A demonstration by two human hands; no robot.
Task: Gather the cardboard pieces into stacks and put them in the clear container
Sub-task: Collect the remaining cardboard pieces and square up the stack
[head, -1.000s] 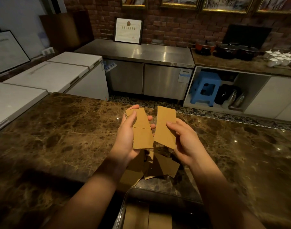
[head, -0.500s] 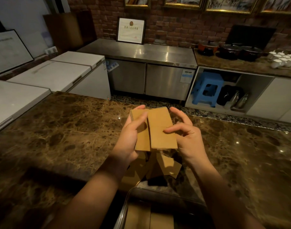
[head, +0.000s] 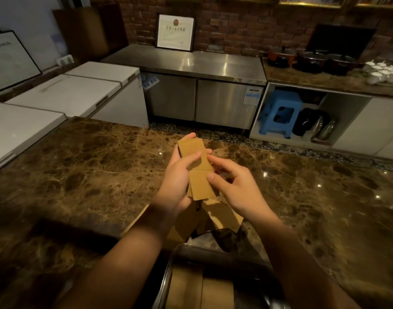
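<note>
One second ago each hand held its own cardboard pieces, side by side with a gap between them. Half a second ago the right piece was laid over the left ones. Now they make one stack (head: pixel 197 168), so the merging step looks nearly finished, and I judge the stack will soon be ready for the container.

Taking the stack as the landmark and going from left to right: the left hand (head: pixel 176 181) is on its left side and grips it, with the thumb across the front face and the fingers (head: pixel 189 136) curled behind, one tip showing above the top edge. The stack stands almost upright, above the counter (head: pixel 90 170), not touching it. On its right side the right hand (head: pixel 240 186) has loosely bent fingers; the thumb tip touches the right edge, and it seems to tap the pieces into line more than to hold them.

Below the stack, loose pieces (head: pixel 222 216) lie on the counter. Nearer still is the container (head: pixel 168 268), which already has cardboard inside.
</note>
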